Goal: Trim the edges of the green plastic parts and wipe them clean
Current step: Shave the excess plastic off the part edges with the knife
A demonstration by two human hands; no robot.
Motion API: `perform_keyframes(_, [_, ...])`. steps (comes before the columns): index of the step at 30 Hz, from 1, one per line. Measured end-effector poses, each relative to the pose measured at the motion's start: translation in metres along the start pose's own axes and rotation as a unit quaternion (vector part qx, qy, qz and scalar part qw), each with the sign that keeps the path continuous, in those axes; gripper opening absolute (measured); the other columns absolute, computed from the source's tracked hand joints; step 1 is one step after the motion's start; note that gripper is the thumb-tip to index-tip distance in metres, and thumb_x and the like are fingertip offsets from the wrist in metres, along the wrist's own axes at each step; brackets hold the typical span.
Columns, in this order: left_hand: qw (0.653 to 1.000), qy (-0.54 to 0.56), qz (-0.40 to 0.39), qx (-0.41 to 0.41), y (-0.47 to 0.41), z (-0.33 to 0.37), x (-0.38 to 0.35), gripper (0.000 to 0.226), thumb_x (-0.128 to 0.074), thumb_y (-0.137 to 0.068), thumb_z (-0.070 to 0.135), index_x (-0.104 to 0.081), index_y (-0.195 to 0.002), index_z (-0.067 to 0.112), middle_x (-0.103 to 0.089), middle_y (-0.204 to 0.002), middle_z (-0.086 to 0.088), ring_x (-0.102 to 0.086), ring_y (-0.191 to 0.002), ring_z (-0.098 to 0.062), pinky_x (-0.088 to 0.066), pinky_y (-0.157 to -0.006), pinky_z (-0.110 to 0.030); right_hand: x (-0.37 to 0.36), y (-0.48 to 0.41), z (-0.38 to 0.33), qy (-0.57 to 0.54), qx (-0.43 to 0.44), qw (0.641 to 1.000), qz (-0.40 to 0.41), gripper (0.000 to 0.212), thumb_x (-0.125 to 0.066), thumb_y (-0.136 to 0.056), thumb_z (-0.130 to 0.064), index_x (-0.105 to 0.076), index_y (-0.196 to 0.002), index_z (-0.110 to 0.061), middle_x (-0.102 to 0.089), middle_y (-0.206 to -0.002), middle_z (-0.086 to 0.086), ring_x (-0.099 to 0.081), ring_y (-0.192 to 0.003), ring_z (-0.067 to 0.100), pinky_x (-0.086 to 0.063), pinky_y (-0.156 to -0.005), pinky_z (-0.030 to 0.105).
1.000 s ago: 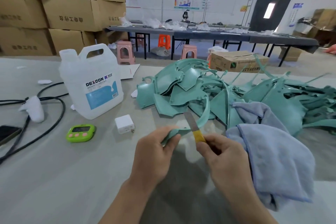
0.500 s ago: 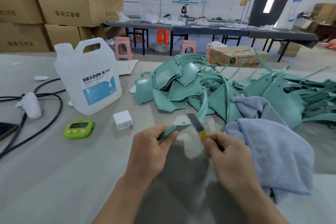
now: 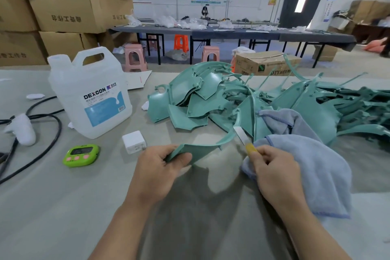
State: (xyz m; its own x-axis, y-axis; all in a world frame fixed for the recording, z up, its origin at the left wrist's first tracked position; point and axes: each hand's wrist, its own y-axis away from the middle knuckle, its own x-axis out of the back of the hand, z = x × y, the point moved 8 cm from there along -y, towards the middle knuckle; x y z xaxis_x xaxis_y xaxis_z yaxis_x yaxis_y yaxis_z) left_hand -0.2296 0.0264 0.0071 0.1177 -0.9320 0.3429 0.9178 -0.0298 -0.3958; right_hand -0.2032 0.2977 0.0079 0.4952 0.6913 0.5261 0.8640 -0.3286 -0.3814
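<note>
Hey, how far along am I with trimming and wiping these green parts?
Done: nothing I can confirm; the pile of green parts shows no sorted finished stack. In hand: your left hand grips one curved green part, and your right hand holds the yellow-handled blade at its rim, so trimming is under way. Left: wiping this part with the blue cloth, then likely most of the pile.

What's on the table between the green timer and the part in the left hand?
A white plug adapter, lying between the green timer and the green part that the left hand holds; head view.
</note>
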Motion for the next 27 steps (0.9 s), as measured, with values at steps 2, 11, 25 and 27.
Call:
perform_keyframes(2, [1.000,0.010,-0.014,0.014,-0.003,-0.003,0.002,0.024,-0.075,-0.083,0.032,-0.075,-0.086,0.055,-0.076,-0.078,0.015,-0.067,-0.068,-0.004,-0.052,-0.063,-0.022,0.000,0.006,-0.015,-0.074,0.059,0.995,-0.023,0.024,-0.070,-0.094,-0.022,-0.070,-0.070,-0.027,-0.062,-0.057,-0.014,-0.055,-0.052,0.004,-0.038,-0.049,0.011])
perform_keyframes(11, [0.988,0.123,-0.029,0.087,-0.007,-0.015,0.027,0.013,-0.087,-0.064,0.025,-0.083,-0.077,0.027,-0.077,-0.073,-0.006,-0.072,-0.060,-0.015,-0.050,-0.049,-0.020,-0.001,-0.010,0.002,0.046,0.026,0.998,-0.015,0.039,-0.064,-0.096,-0.018,-0.058,-0.059,-0.027,-0.060,-0.056,-0.018,-0.056,-0.061,-0.002,-0.037,-0.054,0.011])
perform_keyframes(25, [0.970,0.194,0.013,0.147,-0.008,-0.040,0.060,0.017,-0.074,-0.061,0.015,-0.079,-0.075,0.006,-0.074,-0.071,-0.018,-0.071,-0.059,-0.027,-0.057,-0.053,-0.027,-0.003,-0.018,0.028,0.038,-0.052,0.998,-0.007,0.034,-0.067,-0.095,-0.023,-0.064,-0.061,-0.019,-0.062,-0.052,-0.011,-0.055,-0.057,0.007,-0.040,-0.051,0.016])
perform_keyframes(27, [0.967,0.199,0.018,0.159,-0.008,-0.043,0.061,0.017,-0.076,-0.059,0.012,-0.079,-0.074,0.005,-0.074,-0.071,-0.018,-0.071,-0.059,-0.027,-0.057,-0.053,-0.027,-0.001,-0.019,0.027,0.007,-0.048,0.999,0.016,0.032,-0.067,-0.095,-0.024,-0.065,-0.064,-0.018,-0.060,-0.050,-0.005,-0.050,-0.052,0.014,-0.037,-0.048,0.020])
